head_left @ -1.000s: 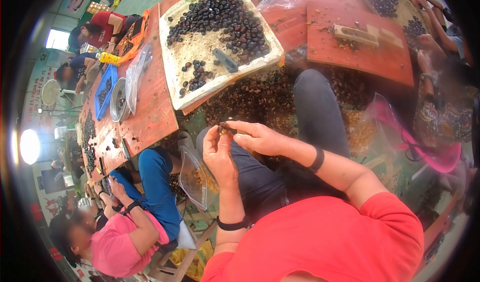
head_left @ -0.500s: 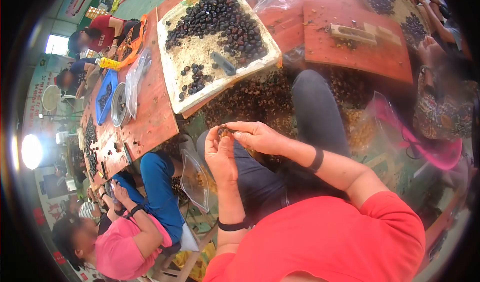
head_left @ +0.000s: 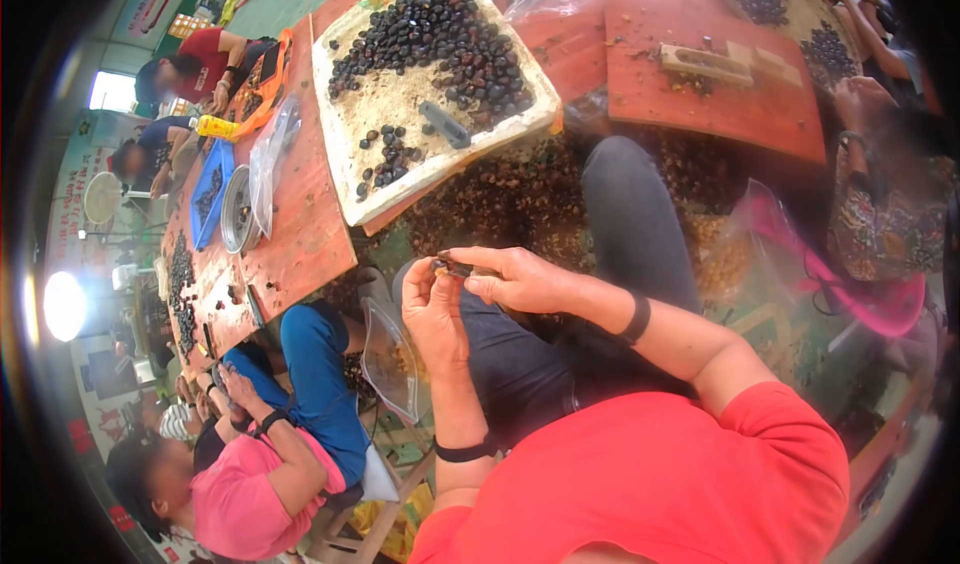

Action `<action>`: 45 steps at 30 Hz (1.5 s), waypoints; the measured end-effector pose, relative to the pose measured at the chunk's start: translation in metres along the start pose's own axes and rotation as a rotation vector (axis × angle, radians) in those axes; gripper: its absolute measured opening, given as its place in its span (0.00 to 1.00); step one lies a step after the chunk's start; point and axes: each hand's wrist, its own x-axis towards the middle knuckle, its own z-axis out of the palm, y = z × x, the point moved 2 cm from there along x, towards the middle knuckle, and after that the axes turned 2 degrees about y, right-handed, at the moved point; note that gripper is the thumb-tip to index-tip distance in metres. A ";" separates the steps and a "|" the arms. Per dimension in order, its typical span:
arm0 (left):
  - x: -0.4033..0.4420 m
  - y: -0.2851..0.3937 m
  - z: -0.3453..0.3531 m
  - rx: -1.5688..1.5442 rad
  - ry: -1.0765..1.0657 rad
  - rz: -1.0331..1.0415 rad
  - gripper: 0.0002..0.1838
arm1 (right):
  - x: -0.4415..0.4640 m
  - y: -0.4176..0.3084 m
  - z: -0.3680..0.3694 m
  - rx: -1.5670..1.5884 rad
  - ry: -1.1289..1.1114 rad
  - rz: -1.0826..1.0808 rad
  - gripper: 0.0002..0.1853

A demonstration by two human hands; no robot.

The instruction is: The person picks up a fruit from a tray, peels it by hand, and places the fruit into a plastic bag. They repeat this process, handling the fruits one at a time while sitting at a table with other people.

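Above my lap, my two hands meet at the fingertips. My left hand (head_left: 435, 316) pinches a small round nut (head_left: 441, 270), dark with a pale yellowish patch. Fingers and thumb of my right hand (head_left: 515, 279) are closed against it from the right; a thin dark thing shows between them, too small to name. In front of me, a white foam tray (head_left: 345, 169) bears many dark round nuts (head_left: 430, 39) heaped toward its back and right, with a smaller cluster at the near left. A grey-handled tool (head_left: 445, 125) lies in the tray.
Shell scraps (head_left: 510, 204) cover the floor before my knees. A clear plastic bag (head_left: 388, 354) hangs by my left leg. A co-worker in pink (head_left: 250, 494) sits at my left. The red table (head_left: 300, 254) holds a blue tray (head_left: 211, 194) and a metal bowl (head_left: 238, 211).
My hands have shifted slightly left, and the nut between my fingertips is turned, showing a paler patch. The right fingers have moved a little over it.
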 end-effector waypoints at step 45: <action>0.004 -0.021 -0.008 -0.227 -0.110 -0.216 0.14 | 0.000 0.008 0.008 -0.192 0.138 -0.138 0.24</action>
